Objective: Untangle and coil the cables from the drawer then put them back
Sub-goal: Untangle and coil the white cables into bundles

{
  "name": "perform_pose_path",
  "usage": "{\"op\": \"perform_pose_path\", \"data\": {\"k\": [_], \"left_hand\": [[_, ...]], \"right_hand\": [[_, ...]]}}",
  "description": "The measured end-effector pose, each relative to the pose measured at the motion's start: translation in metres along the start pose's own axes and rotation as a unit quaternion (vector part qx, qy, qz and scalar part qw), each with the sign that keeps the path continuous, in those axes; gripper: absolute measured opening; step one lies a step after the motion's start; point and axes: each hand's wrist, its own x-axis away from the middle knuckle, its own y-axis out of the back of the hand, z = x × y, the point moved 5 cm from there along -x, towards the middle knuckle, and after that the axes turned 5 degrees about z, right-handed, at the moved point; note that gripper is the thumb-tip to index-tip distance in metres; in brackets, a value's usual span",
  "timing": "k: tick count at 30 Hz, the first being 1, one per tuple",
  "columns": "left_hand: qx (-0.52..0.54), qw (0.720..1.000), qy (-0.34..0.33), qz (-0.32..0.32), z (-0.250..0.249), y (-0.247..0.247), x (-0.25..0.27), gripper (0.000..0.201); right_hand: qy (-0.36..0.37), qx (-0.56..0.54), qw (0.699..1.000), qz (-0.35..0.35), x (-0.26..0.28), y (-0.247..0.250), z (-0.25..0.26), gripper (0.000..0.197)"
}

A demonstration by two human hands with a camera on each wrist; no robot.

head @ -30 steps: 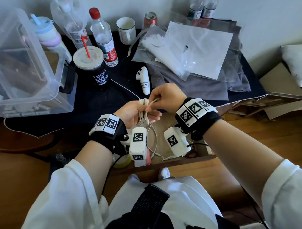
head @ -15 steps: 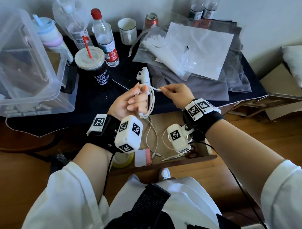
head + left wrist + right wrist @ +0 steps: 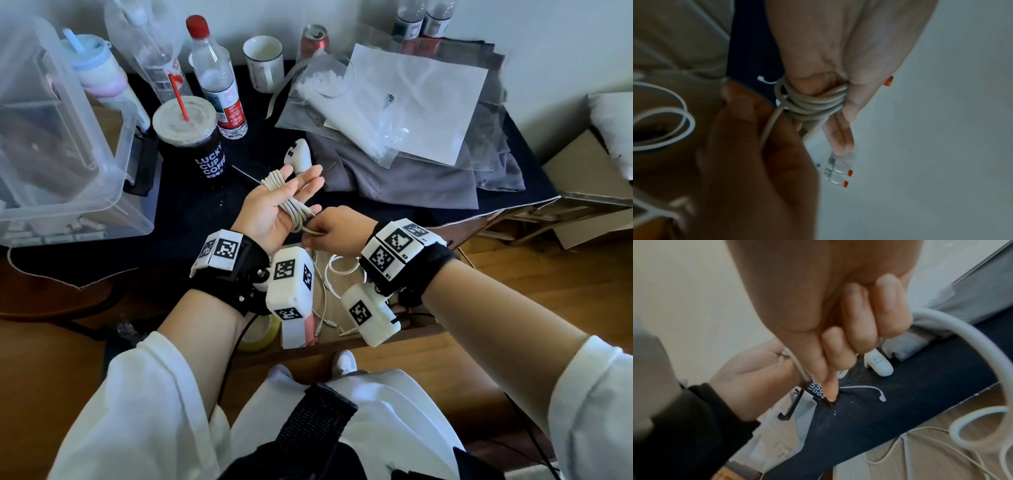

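Note:
A white cable is wound in several turns around my left hand, which is held palm up over the table's front edge with its fingers straight. The left wrist view shows the same coil across the base of those fingers. My right hand sits just right of the left palm and pinches the cable's free run where it leaves the coil. Below both hands is the open wooden drawer, where more loose white cables lie.
On the dark tablecloth stand a lidded coffee cup, a water bottle, a white mug and a clear plastic bin. A white controller lies behind my left fingers. Plastic bags lie on grey cloth.
My left hand has turned palm up with its fingers straight. My right hand has brought the free cable from the upper right down to the palm's near side.

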Motion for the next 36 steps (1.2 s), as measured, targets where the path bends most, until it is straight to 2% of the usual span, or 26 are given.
{"op": "perform_pose_path", "data": {"k": [6, 10, 13, 16, 20, 22, 24, 26, 31, 33, 36], "left_hand": [[-0.079, 0.996, 0.037, -0.032, 0.005, 0.008, -0.002, 0.053], [-0.115, 0.988, 0.087, -0.051, 0.016, 0.013, 0.000, 0.045], [-0.150, 0.977, 0.153, 0.005, 0.024, 0.004, 0.007, 0.021], [-0.193, 0.963, 0.183, 0.033, 0.026, 0.000, 0.011, 0.038], [-0.187, 0.946, 0.238, 0.112, 0.029, -0.004, 0.014, 0.070], [-0.155, 0.943, 0.257, 0.142, 0.029, -0.006, 0.018, 0.066], [-0.124, 0.947, 0.251, 0.158, 0.024, -0.008, 0.020, 0.055], [-0.074, 0.957, 0.217, 0.176, 0.017, -0.011, 0.020, 0.049], [0.043, 0.980, 0.097, 0.171, -0.005, -0.011, 0.012, 0.040], [0.060, 0.984, 0.057, 0.155, -0.011, -0.012, 0.008, 0.038], [0.045, 0.995, 0.014, 0.092, -0.014, -0.014, 0.003, 0.035]], "right_hand": [[0.010, 0.007, 1.000, -0.026, 0.001, 0.007, 0.003, 0.023], [0.021, -0.027, 0.994, -0.101, 0.000, 0.023, 0.002, 0.023], [0.016, -0.066, 0.987, -0.148, 0.001, 0.034, -0.002, 0.022], [0.005, -0.107, 0.980, -0.170, 0.001, 0.036, -0.007, 0.034], [-0.011, -0.158, 0.964, -0.213, -0.001, 0.037, -0.018, 0.030], [-0.017, -0.175, 0.956, -0.234, -0.001, 0.040, -0.024, 0.023], [-0.013, -0.191, 0.952, -0.238, 0.000, 0.040, -0.027, 0.015], [-0.008, -0.192, 0.953, -0.236, 0.000, 0.037, -0.030, 0.013], [-0.047, -0.197, 0.962, -0.184, -0.004, 0.020, -0.036, 0.024], [-0.063, -0.202, 0.966, -0.149, -0.006, 0.010, -0.033, 0.026], [-0.051, -0.149, 0.984, -0.084, -0.008, -0.002, -0.021, 0.028]]}}
